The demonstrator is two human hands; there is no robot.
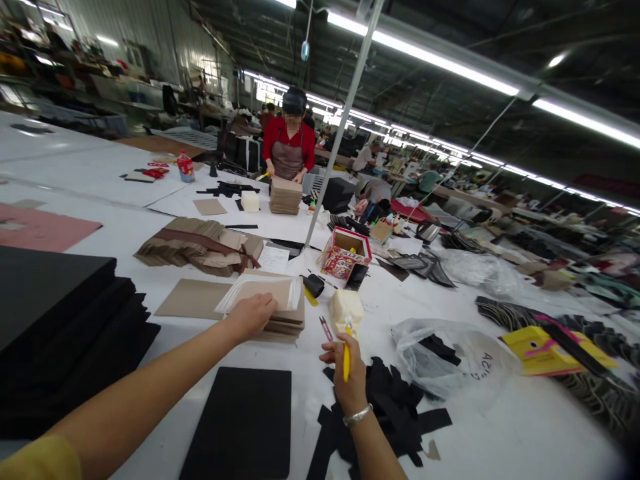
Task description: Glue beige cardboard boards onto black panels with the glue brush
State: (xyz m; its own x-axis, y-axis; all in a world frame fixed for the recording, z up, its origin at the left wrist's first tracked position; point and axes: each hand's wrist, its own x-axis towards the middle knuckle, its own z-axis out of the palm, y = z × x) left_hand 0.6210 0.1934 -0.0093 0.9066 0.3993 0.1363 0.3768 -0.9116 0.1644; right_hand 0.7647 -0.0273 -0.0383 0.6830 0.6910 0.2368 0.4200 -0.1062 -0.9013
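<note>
My left hand [253,316] rests on a stack of brown boards [287,320], its fingers closed together on the top sheet beside white-edged pieces [291,293]; whether it pinches anything is hidden. A yellow-handled brush [347,360] is held in my right hand [349,370], its tip at a cream-coloured container [346,308]. Black strips [390,407] lie in a heap beneath and beside my right wrist. Between my forearms is a black panel [245,420].
Stacked black sheets [55,307] stand at left. Beyond the boards lies a tied brown bundle [200,245]. A red box [345,253] stands near a metal pole [345,120]; a plastic bag [455,353] lies at right. Across the table, a person in red [290,143] handles boards.
</note>
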